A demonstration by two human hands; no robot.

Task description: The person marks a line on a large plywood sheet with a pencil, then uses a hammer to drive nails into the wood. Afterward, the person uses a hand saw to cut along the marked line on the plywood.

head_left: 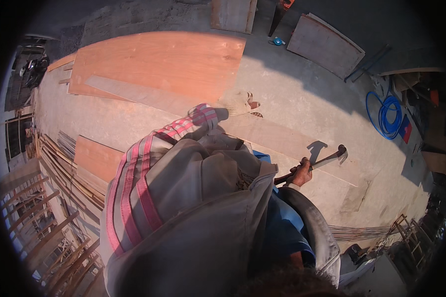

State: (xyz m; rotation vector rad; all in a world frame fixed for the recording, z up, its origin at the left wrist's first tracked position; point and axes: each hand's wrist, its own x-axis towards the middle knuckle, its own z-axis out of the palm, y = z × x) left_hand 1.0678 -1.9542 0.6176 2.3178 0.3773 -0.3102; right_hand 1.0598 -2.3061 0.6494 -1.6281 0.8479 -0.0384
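My left hand (241, 104), in what looks like a pale glove, reaches out past the pink-striped sleeve with its fingertips spread, at the near edge of a large orange plywood sheet (158, 59). Nothing is visible in its grip. A long pale board (292, 146) runs from there toward the lower right. My right hand (300, 174) is closed around the dark handle of a claw hammer (338, 152), held above that board, and the hammer casts a shadow on it.
Leaning panels (324, 47), a handsaw (280, 15) and a teal tape measure (277, 41) lie beyond. A coiled blue hose (389, 114) is at right. Stacked plywood (96, 158), long strips and timber frames (34, 218) crowd the left; rods and a ladder-like frame (406, 227) sit lower right.
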